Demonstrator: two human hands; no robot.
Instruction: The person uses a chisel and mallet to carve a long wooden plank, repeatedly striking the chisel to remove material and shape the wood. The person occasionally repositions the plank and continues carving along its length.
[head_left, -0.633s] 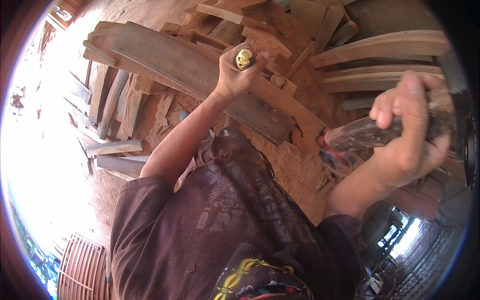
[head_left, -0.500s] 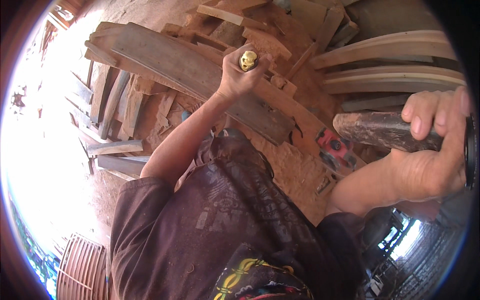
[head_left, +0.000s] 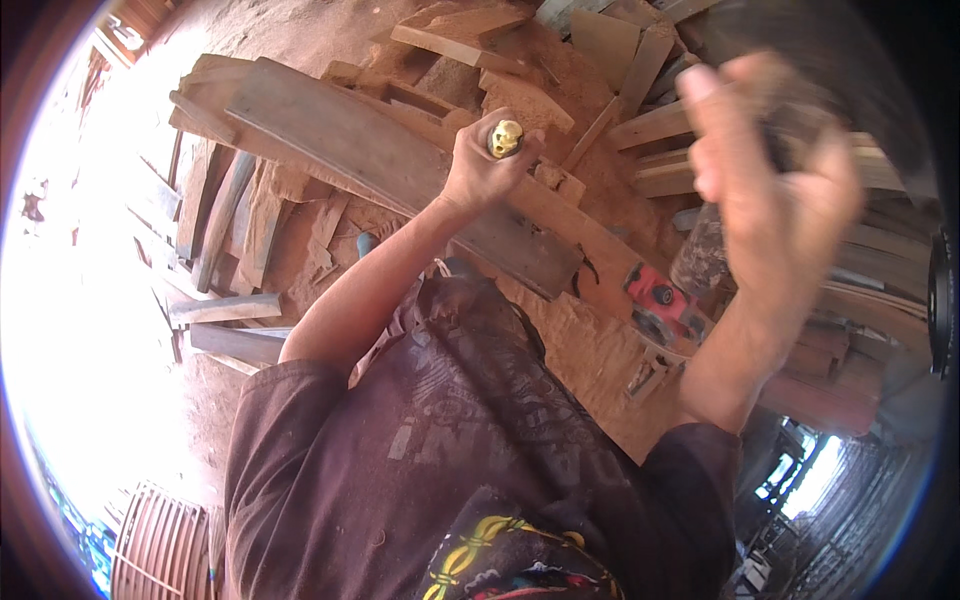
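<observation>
My left hand is closed in a fist over the long grey-brown plank. Out of the top of that fist pokes the rounded gold-coloured end of a tool; its lower part is hidden by the hand. My right hand, smeared by motion, is raised at the right with fingers wrapped round a thick, dark wooden club. The club's worn end shows below the hand, left of the wrist and above the red power tool. Its middle is hidden behind the hand and wrist.
A red and black power tool rests near the plank's right end. Wood offcuts lie on the sawdust beyond the plank. Curved boards are stacked at right, more boards at left. A slatted wooden piece stands lower left.
My right hand has swung leftward and up from the right edge. The club has turned from nearly level to steeply downward. My left hand has barely shifted.
</observation>
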